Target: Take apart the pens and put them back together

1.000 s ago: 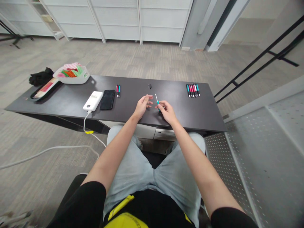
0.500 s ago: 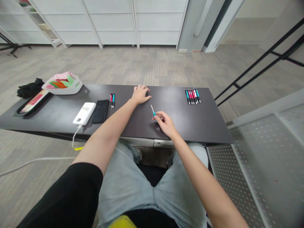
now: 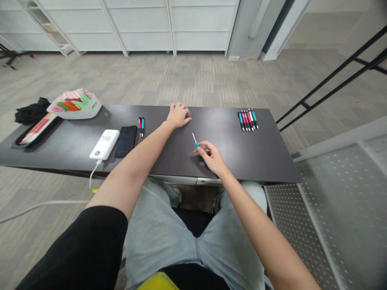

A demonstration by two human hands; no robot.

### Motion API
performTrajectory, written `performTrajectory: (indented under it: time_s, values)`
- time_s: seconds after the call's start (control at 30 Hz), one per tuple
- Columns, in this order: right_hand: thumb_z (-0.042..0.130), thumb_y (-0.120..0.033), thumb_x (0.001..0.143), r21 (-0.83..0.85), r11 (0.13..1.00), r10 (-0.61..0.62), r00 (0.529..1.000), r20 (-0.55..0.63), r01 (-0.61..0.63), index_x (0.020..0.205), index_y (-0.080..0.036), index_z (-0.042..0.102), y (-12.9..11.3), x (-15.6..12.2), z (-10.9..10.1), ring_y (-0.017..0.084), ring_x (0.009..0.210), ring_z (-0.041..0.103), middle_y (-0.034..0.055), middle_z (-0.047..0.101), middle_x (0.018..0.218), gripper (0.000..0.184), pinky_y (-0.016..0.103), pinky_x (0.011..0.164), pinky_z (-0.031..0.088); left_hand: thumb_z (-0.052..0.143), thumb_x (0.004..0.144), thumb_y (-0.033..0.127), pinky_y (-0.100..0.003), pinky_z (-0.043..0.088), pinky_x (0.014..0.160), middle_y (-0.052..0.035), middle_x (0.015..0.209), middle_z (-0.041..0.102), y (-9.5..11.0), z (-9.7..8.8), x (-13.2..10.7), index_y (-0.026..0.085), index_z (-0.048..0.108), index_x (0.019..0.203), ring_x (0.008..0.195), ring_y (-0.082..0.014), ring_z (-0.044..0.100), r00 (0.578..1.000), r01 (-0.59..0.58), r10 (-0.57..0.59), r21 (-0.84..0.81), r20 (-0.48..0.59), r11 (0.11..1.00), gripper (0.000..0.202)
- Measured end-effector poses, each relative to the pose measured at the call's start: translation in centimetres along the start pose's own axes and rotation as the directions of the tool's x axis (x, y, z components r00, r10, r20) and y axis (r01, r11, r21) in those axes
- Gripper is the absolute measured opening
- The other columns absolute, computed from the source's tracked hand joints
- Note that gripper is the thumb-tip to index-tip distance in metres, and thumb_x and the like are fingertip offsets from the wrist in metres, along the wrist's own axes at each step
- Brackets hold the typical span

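My left hand (image 3: 177,114) reaches to the far edge of the dark table (image 3: 260,161). Its fingers are curled down and pressed together on the tabletop, and what lies under the fingertips is hidden. My right hand (image 3: 212,155) rests on the table nearer to me, closed on a thin pen part (image 3: 195,141) with a teal collar and a white tip that points up and away. The two hands are about a hand's length apart.
Several red, teal and white pens (image 3: 248,119) lie in a row at the far right. Two pens (image 3: 140,122), a black phone (image 3: 125,135) and a white power bank (image 3: 104,144) with a cable lie to the left. A white basket (image 3: 77,105), a black tray (image 3: 33,131) and a black cloth (image 3: 28,110) are at the far left.
My left hand left its place beside my right hand and stretched to the table's far edge, where a small black piece lay. My right hand has kept hold of the pen part.
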State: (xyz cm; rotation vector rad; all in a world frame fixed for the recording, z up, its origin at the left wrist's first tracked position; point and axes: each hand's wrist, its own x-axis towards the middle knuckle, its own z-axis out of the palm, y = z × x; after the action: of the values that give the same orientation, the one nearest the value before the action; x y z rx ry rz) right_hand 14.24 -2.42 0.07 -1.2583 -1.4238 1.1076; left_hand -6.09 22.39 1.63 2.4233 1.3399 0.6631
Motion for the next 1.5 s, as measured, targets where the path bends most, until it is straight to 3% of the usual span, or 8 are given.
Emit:
performTrajectory:
  time_s: [0.2, 0.4, 0.47, 0.57, 0.63, 0.73, 1.03, 1.5]
  values:
    - [0.084, -0.084, 0.103, -0.009, 1.0, -0.002, 1.0, -0.011, 0.002, 0.114, -0.043, 0.083, 0.2, 0.2, 0.0, 0.043, 0.111, 0.093, 0.0058, 0.098, 0.111, 0.042, 0.06, 0.088, 0.071, 0.105, 0.089, 0.012, -0.077, 0.029, 0.143, -0.0161, 0.137, 0.087, 1.0, 0.2, -0.6, 0.025, 0.083, 0.082, 0.157, -0.0507, 0.059, 0.999, 0.019, -0.021, -0.059, -0.03, 0.998, 0.026]
    - [0.087, -0.085, 0.101, -0.013, 1.0, -0.017, 0.999, -0.029, 0.017, 0.111, -0.043, 0.081, 0.2, 0.5, 0.1, 0.042, 0.109, 0.092, 0.0064, 0.097, 0.109, 0.044, 0.061, 0.092, 0.072, 0.107, 0.089, 0.01, -0.071, 0.034, 0.143, -0.0101, 0.111, 0.09, 2.6, 0.1, -3.1, 0.027, 0.084, 0.081, 0.136, -0.0421, 0.073, 0.987, 0.031, -0.077, -0.311, -0.138, 0.95, 0.03]
    - [0.088, -0.09, 0.098, -0.025, 0.999, -0.021, 0.999, -0.044, 0.02, 0.11, -0.043, 0.08, 0.1, 0.7, 0.1, 0.042, 0.105, 0.09, 0.0062, 0.097, 0.107, 0.05, 0.061, 0.091, 0.072, 0.11, 0.091, 0.019, -0.062, 0.05, 0.135, -0.0064, 0.101, 0.088, 3.3, 0.4, -4.7, 0.027, 0.084, 0.087, 0.116, -0.0341, 0.08, 0.957, 0.093, -0.229, -0.562, -0.177, 0.822, 0.028]
    - [0.089, -0.093, 0.095, -0.051, 0.998, -0.038, 0.997, -0.065, 0.035, 0.107, -0.043, 0.08, 0.2, 1.0, 0.1, 0.041, 0.099, 0.087, 0.0061, 0.096, 0.103, 0.052, 0.06, 0.088, 0.07, 0.114, 0.094, 0.04, -0.041, 0.067, 0.1, -0.0045, 0.101, 0.088, 4.4, 1.1, -8.1, 0.026, 0.08, 0.098, 0.092, -0.0234, 0.083, 0.873, 0.111, -0.471, -0.889, -0.126, 0.445, 0.037]
    - [0.089, -0.091, 0.096, -0.075, 0.996, -0.057, 0.996, -0.069, 0.052, 0.105, -0.042, 0.081, 0.3, 1.1, 0.1, 0.04, 0.093, 0.084, 0.0066, 0.094, 0.1, 0.05, 0.06, 0.085, 0.068, 0.114, 0.094, 0.041, -0.032, 0.066, 0.086, -0.0045, 0.105, 0.09, 5.1, 1.7, -10.7, 0.025, 0.079, 0.101, 0.089, -0.0188, 0.085, 0.826, 0.085, -0.558, -0.963, -0.076, 0.257, 0.04]
    - [0.088, -0.088, 0.097, -0.112, 0.99, -0.091, 0.994, -0.059, 0.084, 0.103, -0.042, 0.082, 0.5, 1.2, 0.1, 0.037, 0.086, 0.078, 0.0065, 0.091, 0.093, 0.047, 0.06, 0.087, 0.067, 0.113, 0.095, 0.031, -0.029, 0.067, 0.081, -0.0061, 0.11, 0.093, 6.0, 2.3, -13.8, 0.026, 0.078, 0.1, 0.089, -0.0173, 0.087, 0.787, 0.076, -0.616, -0.989, -0.018, 0.125, 0.035]
    - [0.089, -0.089, 0.093, -0.185, 0.977, -0.114, 0.993, -0.018, 0.108, 0.096, -0.042, 0.082, 0.3, 1.3, 0.0, 0.036, 0.083, 0.073, 0.0052, 0.08, 0.084, 0.047, 0.06, 0.088, 0.067, 0.111, 0.095, 0.027, -0.032, 0.07, 0.091, -0.0062, 0.113, 0.095, 7.5, 1.9, -15.1, 0.026, 0.076, 0.1, 0.106, -0.0221, 0.092, 0.753, 0.05, -0.658, -0.994, -0.028, 0.1, 0.035]
    - [0.087, -0.092, 0.094, -0.19, 0.976, -0.107, 0.994, -0.014, 0.102, 0.098, -0.041, 0.08, 0.5, 1.5, 0.0, 0.035, 0.083, 0.072, 0.0048, 0.083, 0.086, 0.052, 0.058, 0.09, 0.066, 0.106, 0.097, 0.018, -0.033, 0.07, 0.098, -0.0054, 0.111, 0.095, 7.5, 1.9, -15.2, 0.026, 0.079, 0.096, 0.102, -0.0196, 0.09, 0.763, 0.06, -0.646, -0.994, -0.01, 0.087, 0.028]
